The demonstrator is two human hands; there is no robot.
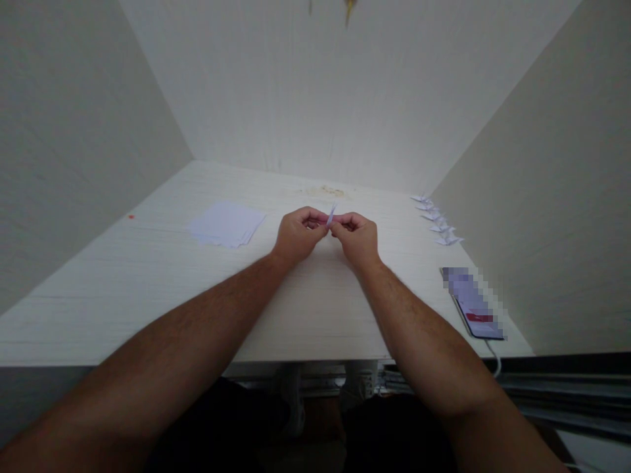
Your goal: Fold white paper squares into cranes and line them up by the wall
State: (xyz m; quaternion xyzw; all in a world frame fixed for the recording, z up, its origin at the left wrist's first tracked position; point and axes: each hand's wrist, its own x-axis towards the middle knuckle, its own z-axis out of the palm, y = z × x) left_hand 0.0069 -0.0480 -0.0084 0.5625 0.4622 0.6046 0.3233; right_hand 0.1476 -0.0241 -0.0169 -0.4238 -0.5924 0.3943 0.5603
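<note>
A small piece of folded white paper [332,213] stands upright between my two hands, over the middle of the table. My left hand [302,233] pinches it from the left with thumb and fingertips. From the right, my right hand [355,238] closes its thumb and fingers on the same paper. The hands nearly meet at the paper, and their fingertips hide its lower part. How it is folded is too small to make out.
A loose stack of white paper sheets [227,223] lies to the left. Several folded paper figures [434,217] line the right wall. Nearer on the right is a phone [470,302] with a white cable [494,358]. Walls enclose the white table [315,315] on three sides.
</note>
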